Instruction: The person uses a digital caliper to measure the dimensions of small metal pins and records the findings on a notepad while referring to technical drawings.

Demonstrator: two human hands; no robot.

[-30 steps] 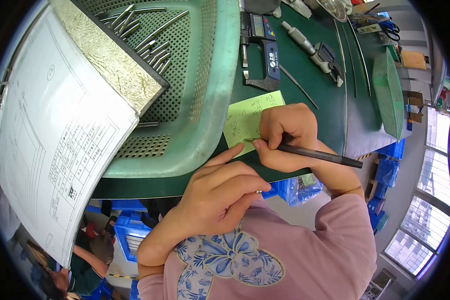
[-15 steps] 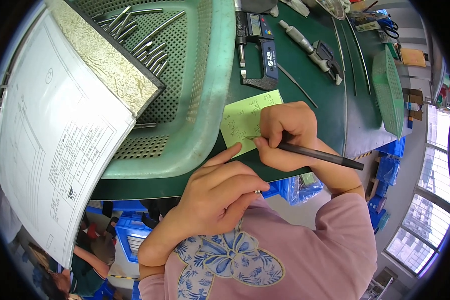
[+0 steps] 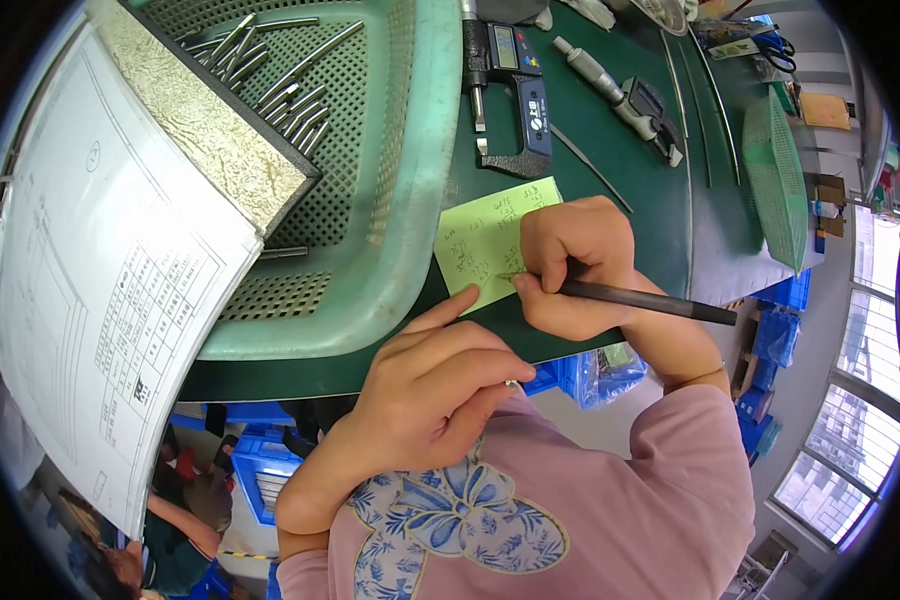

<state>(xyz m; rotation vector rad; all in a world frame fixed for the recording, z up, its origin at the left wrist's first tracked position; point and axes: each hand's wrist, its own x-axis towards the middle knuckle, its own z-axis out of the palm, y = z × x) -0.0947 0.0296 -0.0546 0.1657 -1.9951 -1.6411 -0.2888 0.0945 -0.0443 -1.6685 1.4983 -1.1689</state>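
A black pen (image 3: 655, 305) is pinched in my right hand (image 3: 578, 262), its tip touching a yellow-green sticky note (image 3: 478, 228) that carries handwriting. My left hand (image 3: 435, 390) stretches its index finger to the note's lower edge. Between its thumb and another finger shows the end of a small shiny metal piece (image 3: 513, 382); the rest is hidden by the hand. Beyond the note lies a digital micrometer (image 3: 532, 110) with a dark frame. Farther right is a second micrometer (image 3: 618, 98).
At the left, a green plastic basket (image 3: 415, 190) holds several metal rods (image 3: 295, 115). A boxy block (image 3: 205, 100) and printed sheets (image 3: 100, 260) overlap it. A thin rod (image 3: 590, 168) lies beside the micrometers. Another green basket (image 3: 775, 190) stands far right. A person (image 3: 175, 530) is at the lower left.
The pen's back end has swung slightly right and the writing hand has shifted a little on the note. My left hand keeps its place.
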